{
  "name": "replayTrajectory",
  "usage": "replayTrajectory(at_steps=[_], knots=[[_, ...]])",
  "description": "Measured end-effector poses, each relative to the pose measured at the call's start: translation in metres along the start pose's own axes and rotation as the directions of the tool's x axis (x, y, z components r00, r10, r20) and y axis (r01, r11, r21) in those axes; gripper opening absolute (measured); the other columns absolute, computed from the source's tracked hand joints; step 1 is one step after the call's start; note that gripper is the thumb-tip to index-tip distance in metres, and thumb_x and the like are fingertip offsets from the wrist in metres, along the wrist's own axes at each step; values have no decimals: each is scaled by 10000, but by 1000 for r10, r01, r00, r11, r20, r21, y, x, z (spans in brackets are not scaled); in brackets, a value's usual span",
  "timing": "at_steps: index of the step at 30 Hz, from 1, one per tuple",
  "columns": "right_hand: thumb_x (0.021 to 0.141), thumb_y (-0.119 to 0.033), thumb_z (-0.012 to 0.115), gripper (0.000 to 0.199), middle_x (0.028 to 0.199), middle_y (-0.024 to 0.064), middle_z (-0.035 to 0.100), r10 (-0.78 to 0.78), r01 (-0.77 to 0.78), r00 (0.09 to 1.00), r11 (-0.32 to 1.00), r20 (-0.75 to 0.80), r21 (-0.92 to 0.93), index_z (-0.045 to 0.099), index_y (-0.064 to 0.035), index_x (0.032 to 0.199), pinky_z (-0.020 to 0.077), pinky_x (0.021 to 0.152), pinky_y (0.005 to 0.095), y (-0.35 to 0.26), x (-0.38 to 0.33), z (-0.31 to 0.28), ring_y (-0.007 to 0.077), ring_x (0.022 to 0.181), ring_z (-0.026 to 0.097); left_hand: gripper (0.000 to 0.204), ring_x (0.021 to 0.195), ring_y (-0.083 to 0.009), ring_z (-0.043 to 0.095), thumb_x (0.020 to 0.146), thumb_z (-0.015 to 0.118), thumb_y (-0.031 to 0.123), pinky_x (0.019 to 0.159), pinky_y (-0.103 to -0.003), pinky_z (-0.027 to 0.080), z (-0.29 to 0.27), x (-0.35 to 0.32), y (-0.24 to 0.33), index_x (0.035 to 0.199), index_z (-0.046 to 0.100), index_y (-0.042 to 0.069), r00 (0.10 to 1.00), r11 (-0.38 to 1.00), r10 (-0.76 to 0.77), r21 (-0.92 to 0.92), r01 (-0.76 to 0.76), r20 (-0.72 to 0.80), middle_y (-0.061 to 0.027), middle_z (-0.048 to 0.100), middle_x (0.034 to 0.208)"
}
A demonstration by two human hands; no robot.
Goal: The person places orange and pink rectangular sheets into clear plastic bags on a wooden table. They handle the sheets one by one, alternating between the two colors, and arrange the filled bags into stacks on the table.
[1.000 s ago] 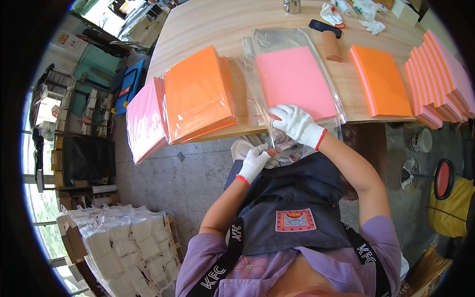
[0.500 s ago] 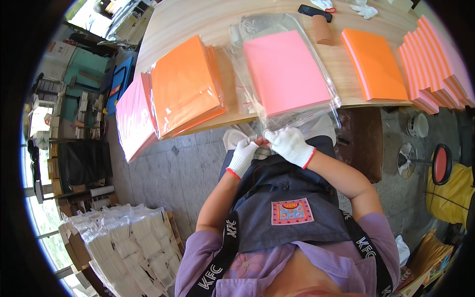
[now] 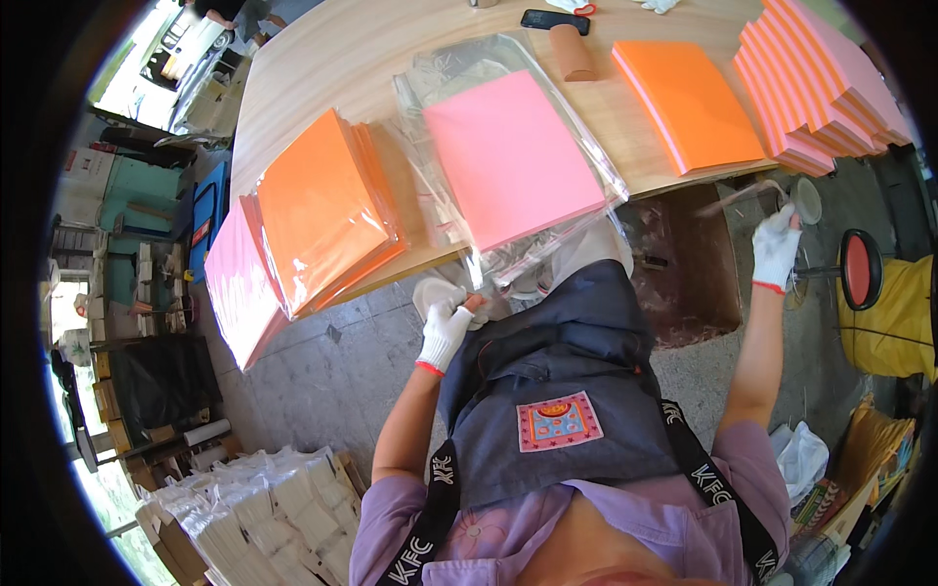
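right hand swung clear past table edge, grip pinching blurred strip; grip of left hand unclear.

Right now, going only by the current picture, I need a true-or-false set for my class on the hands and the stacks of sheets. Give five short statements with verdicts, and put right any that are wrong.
1. The left hand is bare. False: it wears a white glove with a red cuff.
2. Clear plastic shows around the pink stack. True.
3. The right hand touches the pink stack. False: it is off to the right, apart from it.
4. The black phone lies farther from the person than the brown cylinder. True.
5. The striped stack is blue and green. False: its layers are pink and orange.
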State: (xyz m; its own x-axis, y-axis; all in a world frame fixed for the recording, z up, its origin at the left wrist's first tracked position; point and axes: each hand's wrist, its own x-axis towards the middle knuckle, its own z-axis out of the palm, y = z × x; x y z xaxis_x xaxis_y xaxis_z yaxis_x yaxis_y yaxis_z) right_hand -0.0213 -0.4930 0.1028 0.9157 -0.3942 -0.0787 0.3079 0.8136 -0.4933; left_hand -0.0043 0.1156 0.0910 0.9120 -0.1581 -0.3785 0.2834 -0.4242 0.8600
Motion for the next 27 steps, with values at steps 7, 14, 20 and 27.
replayTrajectory(at_steps=[7, 14, 20, 27], knots=[[889, -309, 650, 437, 1117, 182, 704, 459, 279, 740, -875, -492, -395, 639, -84, 1263, 502, 972, 447, 95, -64, -66, 365, 1043, 654, 491, 1150, -367, 588, 705, 746, 94, 948, -445, 515, -2, 33, 29, 1187, 682, 170, 450, 124, 885, 870, -477, 121, -128, 605, 1297], [723, -252, 783, 497, 1282, 74, 622, 311, 843, 334, -521, 890, -134, 664, -182, 1200, 475, 1029, 444, 178, -5, 109, 272, 1226, 558, 280, 1105, -317, 593, 778, 758, 245, 987, -522, 479, -4, 58, 57, 1033, 686, 152, 268, -103, 872, 688, -718, 410, -40, 639, 1189], [725, -213, 799, 200, 969, 6, 676, 229, 980, 113, -186, 967, -70, 701, -145, 886, 544, 784, 381, 209, 14, 101, 233, 874, 654, 336, 1168, -278, 601, 773, 677, 174, 1030, -495, 469, -16, 41, 47, 1099, 741, 128, 400, 31, 836, 695, -718, 376, -48, 670, 1245], [853, -92, 695, 64, 767, 133, 594, 94, 571, 818, -8, 568, -821, 646, -58, 877, 482, 618, 351, 232, -51, 64, 298, 681, 617, 340, 754, -197, 554, 1027, 514, 300, 710, -336, 430, 23, 23, -21, 881, 687, 46, 798, 885, 465, 224, -408, -383, -48, 584, 762]])
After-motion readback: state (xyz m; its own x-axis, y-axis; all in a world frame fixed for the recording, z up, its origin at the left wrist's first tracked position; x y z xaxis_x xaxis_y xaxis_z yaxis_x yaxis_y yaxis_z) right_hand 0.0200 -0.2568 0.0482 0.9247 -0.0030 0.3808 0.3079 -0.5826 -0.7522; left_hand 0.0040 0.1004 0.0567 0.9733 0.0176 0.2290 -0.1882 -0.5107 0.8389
